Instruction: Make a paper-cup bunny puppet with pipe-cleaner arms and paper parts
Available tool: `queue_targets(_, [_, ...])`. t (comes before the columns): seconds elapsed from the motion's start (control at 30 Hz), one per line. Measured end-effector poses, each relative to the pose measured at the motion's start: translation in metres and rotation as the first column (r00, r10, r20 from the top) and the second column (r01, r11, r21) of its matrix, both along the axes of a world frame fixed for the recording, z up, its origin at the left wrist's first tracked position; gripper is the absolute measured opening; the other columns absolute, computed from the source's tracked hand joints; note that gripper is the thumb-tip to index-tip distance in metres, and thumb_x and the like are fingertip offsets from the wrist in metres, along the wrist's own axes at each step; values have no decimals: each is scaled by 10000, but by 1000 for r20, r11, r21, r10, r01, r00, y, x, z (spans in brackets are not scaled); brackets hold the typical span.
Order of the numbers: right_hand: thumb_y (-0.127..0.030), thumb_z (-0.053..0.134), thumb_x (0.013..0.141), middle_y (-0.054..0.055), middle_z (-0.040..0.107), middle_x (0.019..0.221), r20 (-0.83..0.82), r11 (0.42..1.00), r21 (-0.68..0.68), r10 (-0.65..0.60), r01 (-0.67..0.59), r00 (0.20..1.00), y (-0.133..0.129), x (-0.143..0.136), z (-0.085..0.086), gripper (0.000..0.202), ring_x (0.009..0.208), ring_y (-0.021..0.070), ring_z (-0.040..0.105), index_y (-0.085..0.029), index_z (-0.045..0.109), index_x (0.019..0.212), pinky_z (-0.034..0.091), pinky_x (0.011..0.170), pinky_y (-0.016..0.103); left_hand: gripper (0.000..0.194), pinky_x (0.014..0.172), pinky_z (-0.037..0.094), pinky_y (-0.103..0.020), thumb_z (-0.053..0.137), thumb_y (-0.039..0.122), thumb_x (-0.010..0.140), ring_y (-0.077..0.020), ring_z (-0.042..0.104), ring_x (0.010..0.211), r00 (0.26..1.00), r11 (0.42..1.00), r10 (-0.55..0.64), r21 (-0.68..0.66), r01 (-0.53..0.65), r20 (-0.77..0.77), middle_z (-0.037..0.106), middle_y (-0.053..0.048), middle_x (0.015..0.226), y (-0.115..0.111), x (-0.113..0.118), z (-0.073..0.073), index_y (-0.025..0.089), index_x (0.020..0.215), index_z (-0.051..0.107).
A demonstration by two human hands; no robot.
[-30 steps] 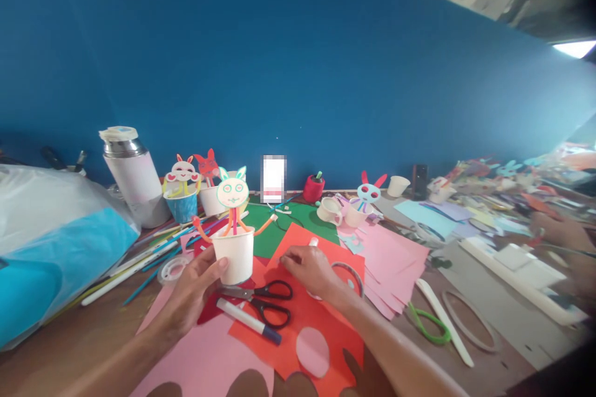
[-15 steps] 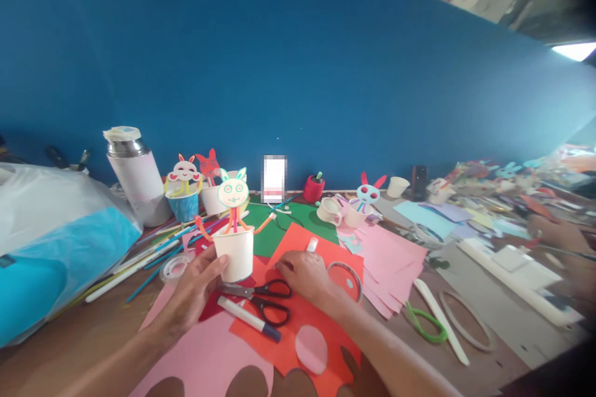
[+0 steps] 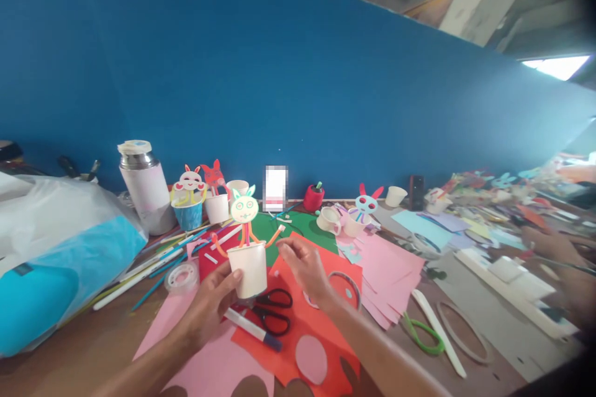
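Our left hand (image 3: pixel 218 298) is clamped on a white paper cup (image 3: pixel 251 272), thumb on its front, holding it roughly upright over the papers at the middle of the table. Out of the cup rises a pale, rabbit-eared paper face (image 3: pixel 244 209) on orange and red stems, an orange arm bending out on each side. Our right hand (image 3: pixel 307 268) hovers just beside the cup, apart from it, with fingers bent; we cannot tell whether they pinch anything. Below the hands lie black-handled scissors (image 3: pixel 267 311), partly hidden by the cup, and a white marker (image 3: pixel 246 324) with a dark cap, on red paper (image 3: pixel 321 325) and pink paper (image 3: pixel 209 360). Leftward we find a tape roll (image 3: pixel 170 279) and a pale flask (image 3: pixel 145 193). A blue wall (image 3: pixel 279 74) stands behind.
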State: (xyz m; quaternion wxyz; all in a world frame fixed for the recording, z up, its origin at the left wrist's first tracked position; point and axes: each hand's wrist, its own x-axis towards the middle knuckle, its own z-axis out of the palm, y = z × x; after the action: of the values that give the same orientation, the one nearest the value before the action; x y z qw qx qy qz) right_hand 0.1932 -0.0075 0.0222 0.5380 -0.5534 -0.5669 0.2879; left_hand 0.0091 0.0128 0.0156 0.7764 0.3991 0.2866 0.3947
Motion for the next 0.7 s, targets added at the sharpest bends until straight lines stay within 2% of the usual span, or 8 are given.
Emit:
queue_targets(0.13, [-334, 558, 770, 6, 590, 740, -164, 998, 31, 55, -51, 985, 10, -4, 9, 202, 651, 108, 500, -168, 618, 867, 392, 593, 205, 439, 692, 532, -291, 638, 293, 718, -220, 654, 820, 999, 999, 36, -12, -36, -40, 698, -85, 912, 3, -1, -1, 164, 1130, 555])
queue_targets(0.3, [-320, 589, 737, -8, 573, 674, -195, 998, 35, 62, -56, 979, 22, -13, 12, 166, 635, 107, 489, -157, 621, 743, 384, 608, 211, 445, 686, 543, -308, 645, 272, 716, -211, 656, 813, 999, 999, 37, 0, -37, -26, 697, -73, 903, 11, -3, -11, 166, 1134, 534])
queue_targets(0.57, [-330, 597, 719, -37, 505, 595, -320, 1000, 2, 26, -27, 947, 34, -20, 4, 177, 573, 93, 446, -156, 588, 689, 359, 560, 209, 432, 617, 545, -306, 622, 300, 733, -213, 654, 782, 1000, 1000, -4, 20, 4, -20, 691, -77, 881, 18, -2, -16, 148, 1125, 524])
queue_targets(0.7, [-319, 593, 724, -19, 538, 640, -381, 999, 30, 54, -46, 923, 42, -21, -5, 168, 622, 109, 494, -151, 597, 721, 394, 601, 222, 427, 577, 532, -291, 624, 340, 717, -192, 651, 696, 988, 999, 17, 53, -9, -152, 688, -60, 848, 22, -5, -16, 158, 1095, 544])
